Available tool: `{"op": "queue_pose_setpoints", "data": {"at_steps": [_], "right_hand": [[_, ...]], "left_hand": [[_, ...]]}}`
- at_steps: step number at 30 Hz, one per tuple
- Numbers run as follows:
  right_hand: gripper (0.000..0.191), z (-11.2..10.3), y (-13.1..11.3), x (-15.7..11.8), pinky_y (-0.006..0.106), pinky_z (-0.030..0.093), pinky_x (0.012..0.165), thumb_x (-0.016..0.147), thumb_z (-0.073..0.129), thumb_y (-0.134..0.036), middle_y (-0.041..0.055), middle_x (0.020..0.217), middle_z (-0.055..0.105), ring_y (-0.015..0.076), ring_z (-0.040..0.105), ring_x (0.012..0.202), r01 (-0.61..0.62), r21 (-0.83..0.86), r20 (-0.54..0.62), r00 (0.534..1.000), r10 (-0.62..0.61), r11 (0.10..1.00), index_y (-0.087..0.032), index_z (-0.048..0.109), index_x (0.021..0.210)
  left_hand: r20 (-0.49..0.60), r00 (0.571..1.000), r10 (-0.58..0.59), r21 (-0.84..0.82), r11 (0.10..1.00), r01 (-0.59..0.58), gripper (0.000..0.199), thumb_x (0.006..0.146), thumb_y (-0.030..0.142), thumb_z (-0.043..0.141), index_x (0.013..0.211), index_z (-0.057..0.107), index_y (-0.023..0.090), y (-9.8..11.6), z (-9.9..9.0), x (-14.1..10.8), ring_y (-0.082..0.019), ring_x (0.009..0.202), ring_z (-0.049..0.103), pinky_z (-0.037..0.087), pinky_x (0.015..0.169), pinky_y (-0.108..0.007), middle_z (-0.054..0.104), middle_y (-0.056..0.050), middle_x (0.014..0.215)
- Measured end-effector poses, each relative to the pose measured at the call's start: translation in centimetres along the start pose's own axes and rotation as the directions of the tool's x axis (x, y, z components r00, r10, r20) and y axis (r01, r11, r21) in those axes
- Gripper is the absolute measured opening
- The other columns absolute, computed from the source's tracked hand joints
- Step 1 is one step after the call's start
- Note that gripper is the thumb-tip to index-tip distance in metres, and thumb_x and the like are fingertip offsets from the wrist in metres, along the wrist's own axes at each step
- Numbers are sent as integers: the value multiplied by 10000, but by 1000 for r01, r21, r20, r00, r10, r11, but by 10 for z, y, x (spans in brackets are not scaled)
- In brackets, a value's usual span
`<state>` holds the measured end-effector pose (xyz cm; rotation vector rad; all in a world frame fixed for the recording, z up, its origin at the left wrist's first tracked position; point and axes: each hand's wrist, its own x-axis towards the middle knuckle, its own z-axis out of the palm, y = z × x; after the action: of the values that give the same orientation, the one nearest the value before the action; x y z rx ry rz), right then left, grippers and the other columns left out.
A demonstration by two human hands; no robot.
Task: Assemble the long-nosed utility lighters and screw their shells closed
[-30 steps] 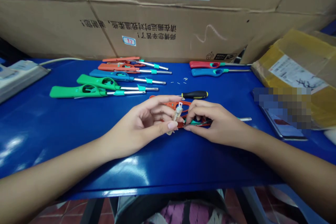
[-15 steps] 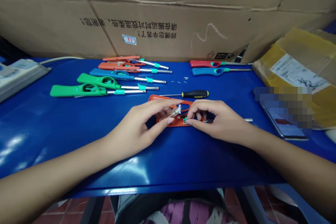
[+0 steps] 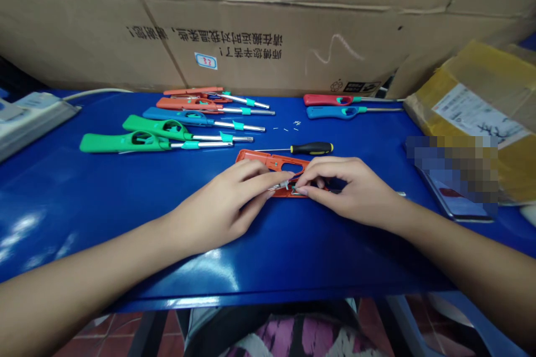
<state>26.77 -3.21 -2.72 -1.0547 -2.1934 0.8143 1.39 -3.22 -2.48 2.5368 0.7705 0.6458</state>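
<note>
On the blue table in front of me, an orange lighter casing (image 3: pixel 251 155) lies opened, its inner parts showing. My left hand (image 3: pixel 234 198) is closed on a small clear fuel tank (image 3: pixel 278 185) with a white valve end, low over the near half of the casing. Fingers cover most of the tank. To its right, my right hand (image 3: pixel 345 181) pinches at the inside of the casing, its fingertips by a green piece and thin wire (image 3: pixel 295 189). What exactly those fingertips grip is hidden. A metal tube tip (image 3: pixel 402 194) sticks out beyond the right hand.
A screwdriver (image 3: pixel 312 148) lies just behind the casing. Several lighters, such as a green one (image 3: pixel 125 144), line the back left; a red one (image 3: pixel 329 100) and a blue one (image 3: pixel 333 112) lie back right. Large carton (image 3: pixel 234 17) behind, phone (image 3: pixel 454 195) and taped box (image 3: pixel 464 89) right, power strip (image 3: pixel 37 117) left.
My left hand has lowered the fuel tank toward the orange casing and turned over it, so more of the tank is covered. The right hand has stayed nearly in place.
</note>
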Motion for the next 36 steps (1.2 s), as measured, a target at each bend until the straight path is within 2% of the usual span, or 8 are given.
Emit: {"op": "queue_pose_setpoints", "data": {"at_steps": [6,10,24,30,36], "right_hand": [[72,1,0,0,266,474,655,917,655,-194,19,834,719,118,596,688,12,-4,6,1000,-12,1000,-181,713,876],[77,1,-3,-1,293,500,724,921,649,-181,32,875,733,144,637,777,18,-9,21,1000,-18,1000,-188,713,880],[84,2,-2,-1,306,510,746,929,644,-190,44,890,728,156,647,817,16,-21,23,1000,-16,1000,-193,717,890],[91,1,-3,-2,306,512,772,933,627,-159,44,905,731,158,650,848,49,-30,27,998,-49,998,-196,703,900],[117,2,-2,0,303,504,775,938,601,-135,38,901,723,160,643,858,88,-39,21,996,-87,995,-208,681,894]], "left_hand": [[71,997,20,41,999,-23,426,1011,111,424,1412,529,207,-4,2,-1,-219,1052,570,504,909,-370,616,-106,1120],[102,995,16,45,999,-20,432,1015,123,416,1422,518,230,-3,4,-2,-221,1043,553,484,921,-384,609,-95,1104],[124,992,11,52,999,-17,415,1019,138,412,1413,520,215,-2,5,-2,-215,1039,560,474,932,-380,617,-88,1105],[106,994,29,68,997,-36,403,1011,122,424,1390,544,188,-1,5,-2,-213,1035,581,487,919,-373,635,-91,1092],[11,999,35,21,999,-35,297,1007,148,484,1289,576,162,1,7,0,-212,1016,634,510,908,-365,700,-92,1096]]}}
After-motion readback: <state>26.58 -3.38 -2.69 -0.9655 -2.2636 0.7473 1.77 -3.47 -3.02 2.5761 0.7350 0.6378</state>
